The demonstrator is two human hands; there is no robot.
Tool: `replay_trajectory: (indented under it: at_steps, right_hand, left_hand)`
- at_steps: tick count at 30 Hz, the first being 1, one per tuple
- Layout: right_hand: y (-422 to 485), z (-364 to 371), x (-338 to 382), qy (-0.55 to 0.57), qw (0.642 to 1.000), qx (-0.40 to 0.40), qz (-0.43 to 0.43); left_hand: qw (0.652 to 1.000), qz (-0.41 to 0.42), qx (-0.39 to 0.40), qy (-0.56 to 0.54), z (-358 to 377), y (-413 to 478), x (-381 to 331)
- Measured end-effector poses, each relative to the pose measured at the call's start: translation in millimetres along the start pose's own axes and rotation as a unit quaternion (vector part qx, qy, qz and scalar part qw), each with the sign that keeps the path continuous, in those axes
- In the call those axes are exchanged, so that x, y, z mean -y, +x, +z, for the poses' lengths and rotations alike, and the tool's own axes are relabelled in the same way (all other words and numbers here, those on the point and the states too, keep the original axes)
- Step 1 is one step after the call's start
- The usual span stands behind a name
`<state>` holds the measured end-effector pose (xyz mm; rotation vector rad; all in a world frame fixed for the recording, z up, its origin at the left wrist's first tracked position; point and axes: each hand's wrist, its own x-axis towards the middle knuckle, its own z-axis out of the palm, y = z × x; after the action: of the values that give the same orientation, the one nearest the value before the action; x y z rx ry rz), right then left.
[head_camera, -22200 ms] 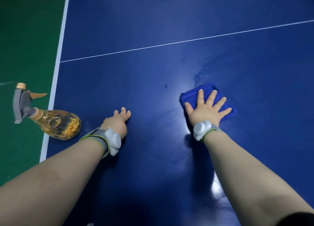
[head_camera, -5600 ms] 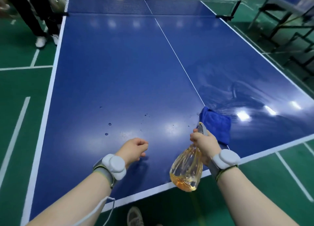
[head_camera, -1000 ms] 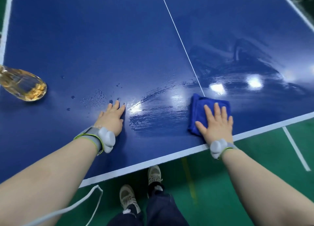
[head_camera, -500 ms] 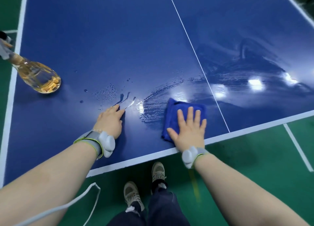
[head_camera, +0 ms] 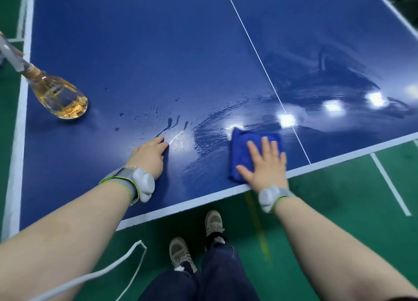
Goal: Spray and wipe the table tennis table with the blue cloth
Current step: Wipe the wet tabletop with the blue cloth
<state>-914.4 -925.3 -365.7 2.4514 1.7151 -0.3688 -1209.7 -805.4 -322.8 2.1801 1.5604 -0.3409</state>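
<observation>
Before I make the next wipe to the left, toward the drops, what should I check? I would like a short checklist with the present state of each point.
1. Flat right hand on cloth: ok.
2. Whole cloth on table, beside the near edge: ok.
3. All drops wiped: not ok, they lie just beyond the left hand.
4. Path to drops free: not ok, the left hand rests on the table close to it.
5. The bottle out of the way: ok, it stands by the left edge, apart from the drops.
6. Cloth dry enough: cannot tell.
</observation>
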Motion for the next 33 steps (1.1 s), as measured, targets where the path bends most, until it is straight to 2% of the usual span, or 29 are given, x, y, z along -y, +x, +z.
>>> replay_trajectory:
  at_steps: [2,4,6,8,10,14,16,19,21,24,27,30,33]
  right_hand:
    - [8,-9,-38,0.017,0.993,0.011,0.118]
    - [14,-14,-53,0.041,0.979,0.03,0.198]
    - [20,-14,-42,0.049,0.969,0.038,0.239]
    - [25,-14,-16,0.047,0.969,0.03,0.239]
    - [28,-15,14,0.036,0.981,0.023,0.189]
    - [23,-14,97,-0.007,0.999,0.022,0.027]
    - [14,-12,142,-0.008,0.996,0.037,-0.075]
    - [1,-4,186,-0.032,0.973,0.062,-0.22]
    - [4,-2,193,-0.043,0.959,0.071,-0.27]
    - [23,-7,174,-0.024,0.954,0.064,-0.293]
    - [57,-16,133,-0.028,0.972,0.048,-0.226]
    - [89,-29,77,-0.025,0.994,0.029,-0.105]
    - [124,-42,7,-0.006,0.999,0.016,0.036]
  left_hand:
    - [1.0,0.007,-0.008,0.007,0,-2,5]
    - [1.0,0.001,-0.024,0.017,-1,-4,12]
    - [0.999,-0.016,-0.028,0.023,-3,-5,23]
    - [0.999,-0.027,-0.011,0.029,-5,-5,35]
    - [0.999,-0.023,0.021,0.03,-8,-3,41]
    - [0.998,-0.021,0.056,-0.006,-17,1,47]
    - [0.999,-0.021,0.041,-0.014,-19,0,46]
    - [0.999,-0.031,0.003,-0.023,-17,0,45]
    - [0.999,-0.033,-0.02,-0.015,-18,4,45]
    - [0.998,-0.044,-0.04,-0.01,-25,18,42]
    - [0.996,-0.071,-0.049,0.0,-31,34,32]
    - [0.993,-0.094,-0.076,0.011,-32,44,28]
    - [0.991,-0.101,-0.085,0.017,-34,62,23]
